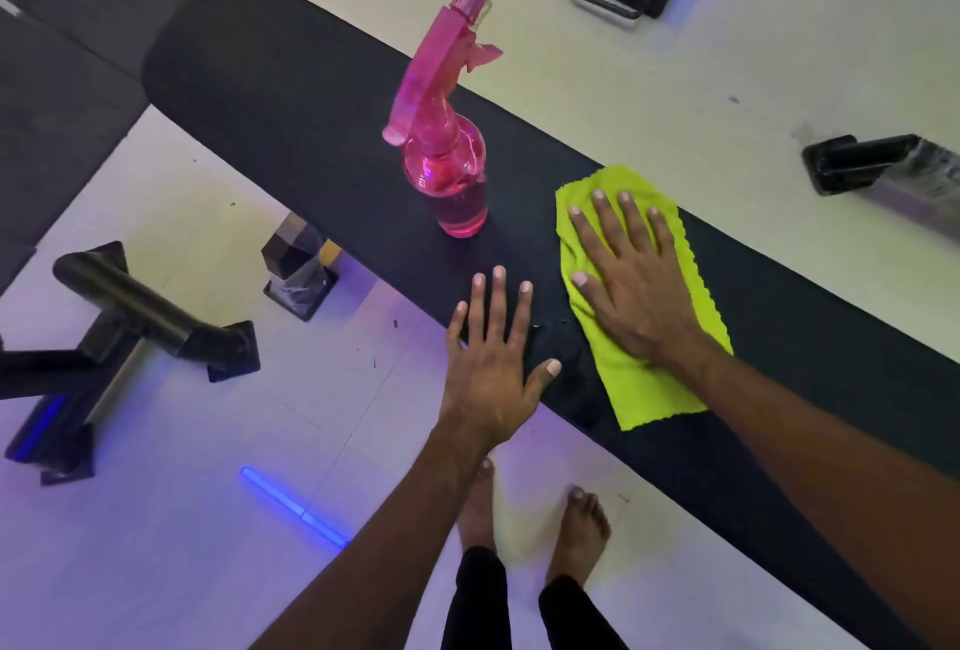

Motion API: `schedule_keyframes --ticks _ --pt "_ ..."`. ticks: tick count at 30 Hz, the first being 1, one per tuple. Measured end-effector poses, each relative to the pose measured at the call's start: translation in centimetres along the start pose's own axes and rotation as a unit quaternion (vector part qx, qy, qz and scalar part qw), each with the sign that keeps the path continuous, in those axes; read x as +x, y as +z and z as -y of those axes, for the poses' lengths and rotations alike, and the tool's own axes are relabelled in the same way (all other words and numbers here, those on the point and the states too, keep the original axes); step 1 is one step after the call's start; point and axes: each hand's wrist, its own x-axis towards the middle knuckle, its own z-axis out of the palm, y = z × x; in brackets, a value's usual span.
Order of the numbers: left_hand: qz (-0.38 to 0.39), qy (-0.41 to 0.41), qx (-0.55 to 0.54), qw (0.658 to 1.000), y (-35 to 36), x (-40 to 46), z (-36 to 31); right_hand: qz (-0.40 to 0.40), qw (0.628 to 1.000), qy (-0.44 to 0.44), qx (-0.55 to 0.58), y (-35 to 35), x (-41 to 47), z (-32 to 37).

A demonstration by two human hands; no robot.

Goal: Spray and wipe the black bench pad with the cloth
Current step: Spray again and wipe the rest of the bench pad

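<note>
The black bench pad (291, 78) runs from the upper left to the lower right. A pink spray bottle (448, 140) stands upright on it, nobody holding it. To its right lies a yellow-green cloth (644, 389), spread flat on the pad. My right hand (628, 280) presses flat on the cloth with straight, spread fingers. My left hand (493, 363) is open, fingers spread, over the pad's near edge just left of the cloth; whether it touches the pad I cannot tell. A few small droplets glisten on the pad between the two hands.
Black bench legs and frame (150, 317) stand on the pale tiled floor at the left. Another black foot (862, 166) sits at the right. A black frame with a handle (613, 0) lies at the top. My bare feet (535, 519) stand beside the bench.
</note>
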Motion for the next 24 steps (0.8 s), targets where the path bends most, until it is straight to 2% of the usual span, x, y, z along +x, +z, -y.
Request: schedule_keyframes --ticks 4,8,10,15,17,20,24 --pt "0.011 0.013 -0.040 0.999 -1.5 -0.2 0.4 -0.028 0.991 0.123 0.034 0.2 -3.1 1.5" --pt "0.014 -0.039 -0.054 0.998 -2.6 -1.0 2.3 -0.023 0.971 0.234 0.035 1.2 -8.9 6.2" --pt "0.036 -0.027 -0.034 0.998 -2.5 -1.3 3.5 0.000 0.976 0.215 0.025 1.4 -8.6 8.7" --pt "0.012 -0.007 -0.026 1.000 -1.8 -1.4 4.1 -0.001 1.000 0.003 0.016 0.7 -0.3 6.7" --pt "0.009 -0.004 -0.030 1.000 -1.8 -1.6 4.2 -0.001 1.000 -0.001 0.017 0.4 0.7 5.1" --pt "0.015 0.009 -0.050 0.999 -2.4 -1.4 4.8 -0.031 0.993 0.106 0.038 0.8 -2.3 5.1" --pt "0.047 0.031 -0.021 0.998 -2.8 -1.3 5.5 -0.051 0.956 0.284 0.058 1.6 -8.7 9.0"
